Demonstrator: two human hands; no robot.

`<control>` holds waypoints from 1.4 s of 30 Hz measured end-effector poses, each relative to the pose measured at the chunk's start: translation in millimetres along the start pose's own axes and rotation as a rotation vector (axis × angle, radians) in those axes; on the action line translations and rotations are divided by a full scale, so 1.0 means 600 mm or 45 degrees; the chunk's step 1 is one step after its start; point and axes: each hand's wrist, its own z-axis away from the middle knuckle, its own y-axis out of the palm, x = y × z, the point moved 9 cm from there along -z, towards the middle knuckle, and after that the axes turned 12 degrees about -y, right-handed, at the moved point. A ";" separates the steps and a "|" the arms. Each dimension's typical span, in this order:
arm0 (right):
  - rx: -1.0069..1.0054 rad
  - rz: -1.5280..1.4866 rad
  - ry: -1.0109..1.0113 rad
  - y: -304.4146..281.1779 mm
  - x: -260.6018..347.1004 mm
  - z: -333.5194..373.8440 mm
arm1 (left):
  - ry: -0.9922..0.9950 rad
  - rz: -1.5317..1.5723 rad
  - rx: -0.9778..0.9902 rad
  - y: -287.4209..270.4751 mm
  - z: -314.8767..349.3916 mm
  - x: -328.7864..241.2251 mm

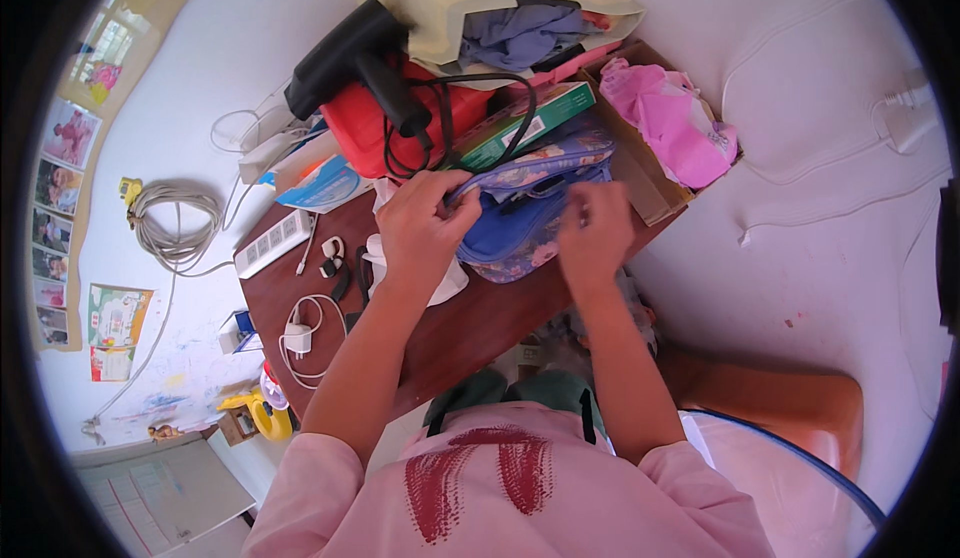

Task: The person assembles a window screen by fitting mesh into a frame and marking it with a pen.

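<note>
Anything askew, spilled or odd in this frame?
The black hair dryer lies slanted atop the red container, its cord looped loosely across the green box; that perch looks somewhat precarious. I see no spill.

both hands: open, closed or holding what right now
Left hand: pinching the edge of the floral pouch.
Right hand: blurred, at the pouch's right side; grip cannot be told.

Your pouch (500, 233) looks like soft printed cloth, tbh. Your hair dryer (350, 56) seems matt plastic, your desk (470, 333) smooth, slightly glossy wood.
</note>
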 end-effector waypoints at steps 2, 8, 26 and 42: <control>0.191 0.135 -0.300 0.045 0.068 0.013 | -0.030 0.030 -0.004 0.001 -0.006 0.002; 0.430 0.393 -0.479 0.147 0.094 0.021 | -0.001 0.029 0.045 0.006 -0.009 -0.001; 0.452 -0.109 -0.990 0.074 0.186 0.046 | 0.027 0.115 0.196 0.008 0.003 0.011; 0.894 -2.024 0.546 0.250 0.546 0.199 | -0.913 0.753 0.218 -0.438 0.273 0.225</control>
